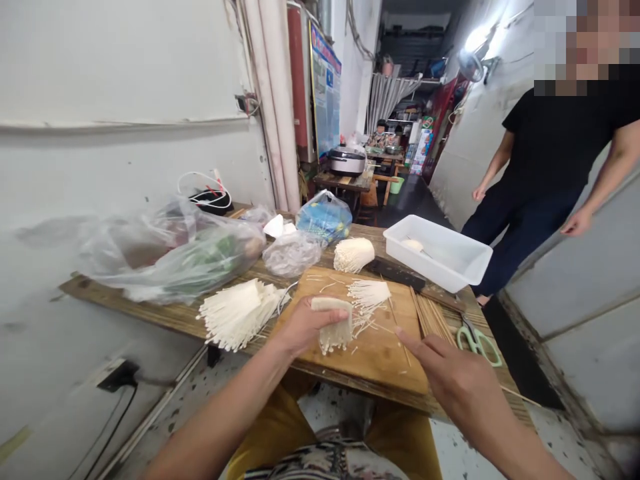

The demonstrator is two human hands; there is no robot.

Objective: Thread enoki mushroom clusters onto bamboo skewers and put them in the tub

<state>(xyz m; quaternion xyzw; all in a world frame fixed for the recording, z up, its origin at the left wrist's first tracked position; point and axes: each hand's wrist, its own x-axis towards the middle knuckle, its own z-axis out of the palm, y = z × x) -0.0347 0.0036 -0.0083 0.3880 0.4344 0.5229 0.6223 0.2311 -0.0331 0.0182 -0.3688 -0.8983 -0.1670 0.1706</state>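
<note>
My left hand (300,328) is closed around a flat bunch of enoki mushrooms (336,333), caps pointing down, just over the wooden cutting board (370,363). In my right hand (445,363) is a thin bamboo skewer (520,396). Its tip points left toward the bunch, a short gap away, and its other end sticks out past the hand. Between the hands a loose fan of enoki (369,293) lies on the board with stray strands. A larger pile of enoki (243,313) rests left of the board, and a thick bundle of enoki (354,255) sits behind it.
Bamboo skewers (433,317), green-handled scissors (480,343) and a dark-bladed knife (400,273) lie at the right. Behind them stands a white plastic tub (437,250) with a small piece inside. Plastic bags (175,250) fill the left side. A person (555,140) stands at the right.
</note>
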